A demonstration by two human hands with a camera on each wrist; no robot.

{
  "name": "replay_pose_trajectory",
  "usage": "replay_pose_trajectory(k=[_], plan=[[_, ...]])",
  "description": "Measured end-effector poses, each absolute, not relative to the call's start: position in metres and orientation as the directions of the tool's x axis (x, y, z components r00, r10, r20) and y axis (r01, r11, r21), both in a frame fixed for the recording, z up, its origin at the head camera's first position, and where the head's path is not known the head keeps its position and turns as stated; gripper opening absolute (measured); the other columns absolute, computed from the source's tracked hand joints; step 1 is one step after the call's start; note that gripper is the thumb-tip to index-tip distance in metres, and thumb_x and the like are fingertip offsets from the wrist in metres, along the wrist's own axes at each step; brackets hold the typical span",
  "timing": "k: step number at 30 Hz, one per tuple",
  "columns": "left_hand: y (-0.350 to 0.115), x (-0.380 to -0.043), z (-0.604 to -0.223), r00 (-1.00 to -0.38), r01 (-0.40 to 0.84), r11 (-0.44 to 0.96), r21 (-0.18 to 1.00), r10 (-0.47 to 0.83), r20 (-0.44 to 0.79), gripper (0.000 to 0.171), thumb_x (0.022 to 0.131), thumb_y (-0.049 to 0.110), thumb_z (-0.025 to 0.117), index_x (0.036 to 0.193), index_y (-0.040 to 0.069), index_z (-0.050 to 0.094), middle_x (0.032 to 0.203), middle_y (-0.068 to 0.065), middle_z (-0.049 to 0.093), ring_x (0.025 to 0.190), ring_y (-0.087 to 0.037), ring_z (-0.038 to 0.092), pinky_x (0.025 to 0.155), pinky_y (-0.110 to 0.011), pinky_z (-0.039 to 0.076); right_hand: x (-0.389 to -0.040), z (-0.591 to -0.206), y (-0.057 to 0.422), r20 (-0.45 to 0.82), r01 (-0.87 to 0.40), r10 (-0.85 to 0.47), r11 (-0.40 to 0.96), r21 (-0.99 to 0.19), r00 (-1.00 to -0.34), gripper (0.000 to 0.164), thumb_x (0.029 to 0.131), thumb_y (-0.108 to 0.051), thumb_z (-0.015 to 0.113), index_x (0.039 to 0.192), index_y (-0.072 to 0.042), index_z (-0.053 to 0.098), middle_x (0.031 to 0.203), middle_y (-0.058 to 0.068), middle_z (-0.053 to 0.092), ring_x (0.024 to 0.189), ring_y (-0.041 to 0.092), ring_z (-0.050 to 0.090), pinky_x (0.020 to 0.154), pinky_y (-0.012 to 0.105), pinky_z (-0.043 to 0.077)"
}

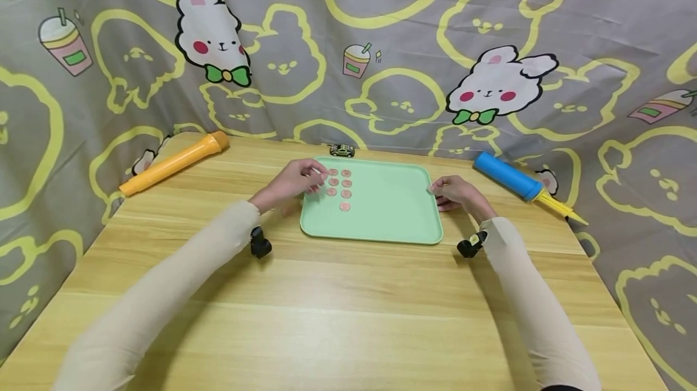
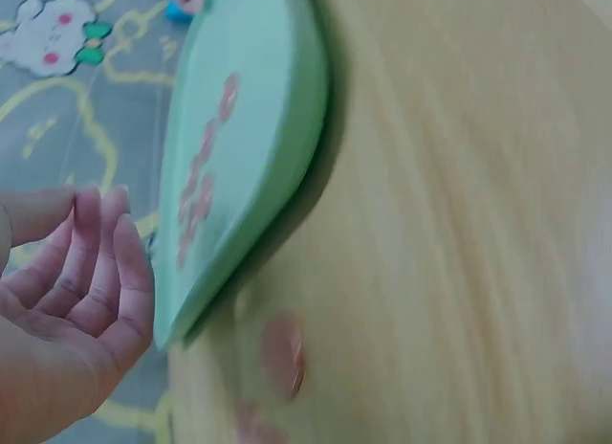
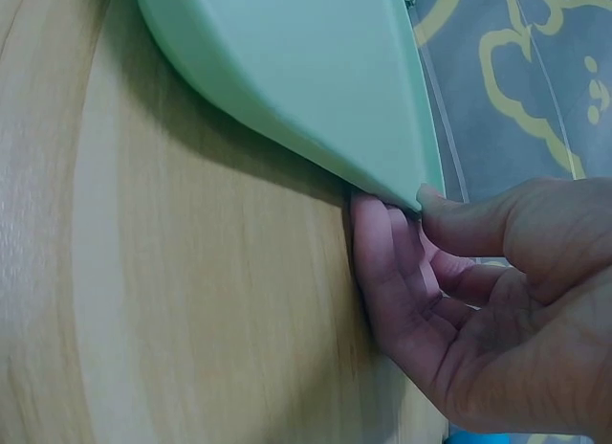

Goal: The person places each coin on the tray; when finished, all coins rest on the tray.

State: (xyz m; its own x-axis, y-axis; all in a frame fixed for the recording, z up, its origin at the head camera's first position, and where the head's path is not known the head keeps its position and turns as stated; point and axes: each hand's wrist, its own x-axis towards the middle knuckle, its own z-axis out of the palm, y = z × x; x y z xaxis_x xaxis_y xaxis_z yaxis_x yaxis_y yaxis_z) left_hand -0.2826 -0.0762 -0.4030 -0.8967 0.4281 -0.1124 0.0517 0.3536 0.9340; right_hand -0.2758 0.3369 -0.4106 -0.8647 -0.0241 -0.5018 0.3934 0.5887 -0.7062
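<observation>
A pale green tray [image 1: 389, 203] lies on the wooden table, with several copper-coloured coins [image 1: 345, 206] in two columns on its left part. Over the tray's left rim hovers my left hand [image 1: 298, 179], its fingertips near the top left coin. In the left wrist view the thumb of the left hand [image 2: 76, 281] meets the bent fingers, and no coin shows between them. On the table beside the tray's left edge lie more coins [image 2: 284, 356], blurred. My right hand [image 1: 456, 191] pinches the tray's right rim, thumb on top and the curled fingers [image 3: 378, 253] beneath.
A small toy car [image 1: 342, 151] stands just behind the tray. To the far left lies an orange tube-shaped object [image 1: 174, 164], and to the right a blue and yellow hand pump [image 1: 512, 176]. A patterned grey curtain [image 1: 392, 46] hangs along the table's back edge.
</observation>
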Motion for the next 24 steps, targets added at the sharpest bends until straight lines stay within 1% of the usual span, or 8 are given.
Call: replay_pose_trajectory(k=[2, 5, 10, 12, 16, 20, 22, 24], plan=[[-0.087, -0.283, -0.398, -0.908, 0.052, 0.356, 0.933, 0.406, -0.105, 0.033, 0.108, 0.020, 0.061, 0.132, -0.002, 0.062, 0.114, -0.025, 0.067, 0.096, -0.031, 0.069, 0.092, -0.048, 0.059, -0.275, -0.410, 0.337, -0.501, 0.393, -0.023, 0.590, -0.705, -0.865, 0.030, 0.111, -0.020, 0.053, 0.130, 0.004, 0.052, 0.097, 0.004, 0.060, 0.083, 0.015, 0.061, 0.077, 0.028, 0.062], [-0.103, -0.285, -0.393, -0.921, 0.052, 0.376, 0.925, 0.377, -0.101, 0.035, 0.108, 0.022, 0.061, 0.134, -0.002, 0.061, 0.116, -0.025, 0.066, 0.100, -0.033, 0.069, 0.096, -0.050, 0.058, -0.275, -0.409, 0.337, -0.498, 0.392, -0.018, 0.592, -0.704, -0.867, 0.032, 0.111, -0.021, 0.054, 0.131, 0.004, 0.052, 0.098, 0.005, 0.060, 0.084, 0.015, 0.061, 0.077, 0.028, 0.062], [-0.125, -0.287, -0.393, -0.931, 0.058, 0.419, 0.906, 0.349, -0.102, 0.035, 0.107, 0.024, 0.062, 0.133, 0.000, 0.060, 0.119, -0.027, 0.065, 0.106, -0.039, 0.067, 0.098, -0.052, 0.057, -0.274, -0.410, 0.338, -0.498, 0.391, -0.016, 0.599, -0.699, -0.867, 0.034, 0.111, -0.022, 0.054, 0.133, 0.005, 0.051, 0.101, 0.007, 0.060, 0.084, 0.016, 0.061, 0.077, 0.028, 0.062], [-0.133, -0.286, -0.394, -0.933, 0.074, 0.441, 0.894, 0.347, -0.094, 0.036, 0.107, 0.024, 0.063, 0.133, 0.000, 0.059, 0.119, -0.026, 0.064, 0.106, -0.039, 0.065, 0.096, -0.051, 0.056, -0.275, -0.411, 0.338, -0.500, 0.394, -0.012, 0.599, -0.697, -0.866, 0.034, 0.111, -0.022, 0.054, 0.132, 0.005, 0.051, 0.100, 0.008, 0.060, 0.083, 0.015, 0.062, 0.076, 0.028, 0.062], [-0.145, -0.284, -0.399, -0.932, 0.106, 0.499, 0.860, 0.350, -0.088, 0.037, 0.106, 0.022, 0.063, 0.133, -0.003, 0.057, 0.118, -0.024, 0.062, 0.105, -0.037, 0.062, 0.090, -0.047, 0.055, -0.275, -0.411, 0.338, -0.502, 0.397, -0.007, 0.601, -0.693, -0.865, 0.034, 0.111, -0.021, 0.054, 0.132, 0.005, 0.051, 0.098, 0.007, 0.060, 0.081, 0.014, 0.063, 0.076, 0.028, 0.062], [-0.154, -0.283, -0.405, -0.926, 0.110, 0.567, 0.816, 0.357, -0.123, 0.035, 0.104, 0.018, 0.066, 0.130, -0.004, 0.059, 0.117, -0.022, 0.063, 0.102, -0.032, 0.063, 0.082, -0.036, 0.055, -0.276, -0.411, 0.337, -0.500, 0.397, -0.004, 0.603, -0.692, -0.866, 0.034, 0.111, -0.022, 0.054, 0.132, 0.005, 0.051, 0.099, 0.008, 0.060, 0.083, 0.015, 0.062, 0.076, 0.028, 0.062], [-0.158, -0.282, -0.408, -0.918, 0.112, 0.601, 0.792, 0.367, -0.149, 0.034, 0.103, 0.017, 0.068, 0.127, -0.005, 0.061, 0.113, -0.020, 0.064, 0.097, -0.028, 0.062, 0.077, -0.030, 0.053, -0.275, -0.411, 0.337, -0.500, 0.398, -0.003, 0.601, -0.693, -0.866, 0.034, 0.111, -0.022, 0.054, 0.131, 0.004, 0.052, 0.100, 0.008, 0.059, 0.084, 0.016, 0.062, 0.076, 0.028, 0.062], [-0.160, -0.282, -0.411, -0.909, 0.113, 0.627, 0.771, 0.379, -0.175, 0.034, 0.101, 0.017, 0.072, 0.124, -0.005, 0.062, 0.108, -0.016, 0.064, 0.094, -0.023, 0.059, 0.076, -0.028, 0.049, -0.275, -0.411, 0.336, -0.499, 0.397, -0.005, 0.598, -0.696, -0.867, 0.034, 0.111, -0.023, 0.054, 0.131, 0.004, 0.052, 0.100, 0.008, 0.059, 0.084, 0.016, 0.062, 0.076, 0.028, 0.062]])
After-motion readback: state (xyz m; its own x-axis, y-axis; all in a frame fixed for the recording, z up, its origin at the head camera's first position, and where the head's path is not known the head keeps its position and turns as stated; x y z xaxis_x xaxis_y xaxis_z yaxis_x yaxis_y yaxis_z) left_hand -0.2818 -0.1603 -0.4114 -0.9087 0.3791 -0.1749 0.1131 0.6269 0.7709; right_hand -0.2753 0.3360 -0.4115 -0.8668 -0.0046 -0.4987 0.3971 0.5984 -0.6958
